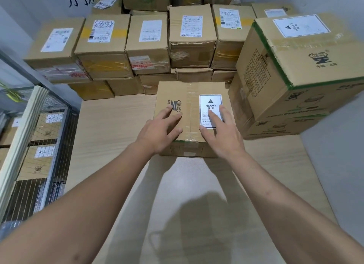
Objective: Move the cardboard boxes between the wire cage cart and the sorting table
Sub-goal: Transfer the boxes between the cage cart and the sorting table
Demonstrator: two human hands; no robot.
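Item: brown cardboard box (189, 94), top seam sealed with clear tape, black printed logo on its left flap.
Marking: white rectangular "HEAVY" label (210, 104) on the right half of the lid.
Position: standing flat on the pale wood-grain desk (118, 125), near its middle, just in front of the stacked boxes and apart from the cart.
Left hand (162, 128): palm down on the left half of the lid; fingers (167, 113) straight and spread, lying flat, curled round nothing.
Right hand (220, 131): palm down on the right half; fingers (214, 116) straight and spread, tips resting on the label, gripping nothing.
Back stock: rows of taped brown cardboard parcels (147, 41) with white shipping labels, stacked two high along the far side of the desk.
Right stock: large brown cardboard carton (295, 66) with green edge tape and its own "HEAVY" label, on top of another carton.
Cart: grey wire cage cart (59, 145) at the desk's left edge, with labelled cardboard cartons (37, 163) behind its mesh.
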